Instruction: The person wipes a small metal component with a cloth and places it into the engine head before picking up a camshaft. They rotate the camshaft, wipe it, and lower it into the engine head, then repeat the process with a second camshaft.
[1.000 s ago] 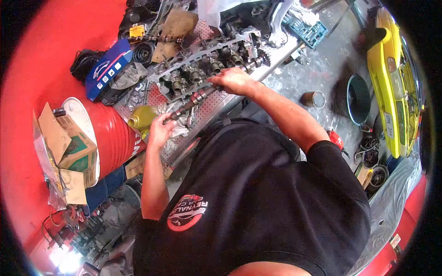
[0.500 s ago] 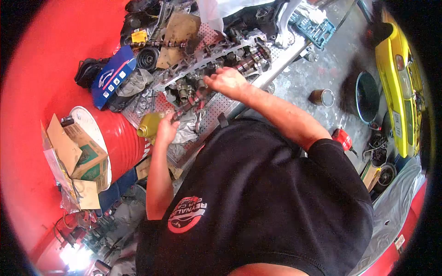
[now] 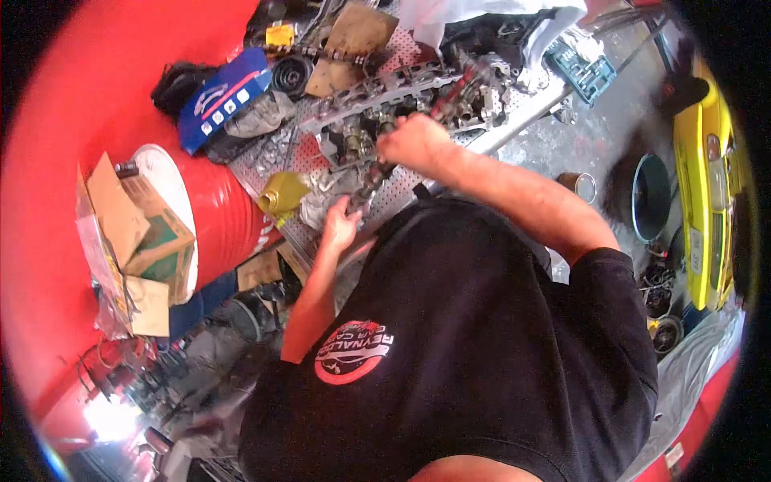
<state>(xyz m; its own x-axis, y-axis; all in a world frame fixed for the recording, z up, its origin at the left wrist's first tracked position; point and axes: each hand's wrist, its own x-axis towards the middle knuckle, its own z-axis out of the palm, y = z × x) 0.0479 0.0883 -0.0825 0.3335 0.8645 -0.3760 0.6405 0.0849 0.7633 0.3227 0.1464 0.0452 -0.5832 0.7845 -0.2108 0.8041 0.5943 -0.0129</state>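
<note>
A long metal camshaft [image 3: 371, 183] slants over the near edge of an engine cylinder head [image 3: 353, 112]. At its lower end, the fingers of my left hand [image 3: 341, 225] are closed on it. Farther up, my right hand [image 3: 416, 146] wraps round the shaft and hides part of it. Beyond my right hand, the shaft's upper part is blurred and reddish above the cylinder head. A yellow-green plastic bottle [image 3: 283, 194] stands left of my left hand, beside crumpled plastic.
The perforated metal bench [image 3: 393, 193] also bears a blue box [image 3: 225, 100], brown cardboard [image 3: 353, 40] and a teal tool case [image 3: 585, 72]. An open carton [image 3: 148, 233] rests on a red drum [image 3: 225, 201]. A yellow car part [image 3: 699, 177] stands right.
The view has shifted, so the bench appears farther right. Both hands still hold the camshaft, which now slants more steeply, its lower end nearer my body.
</note>
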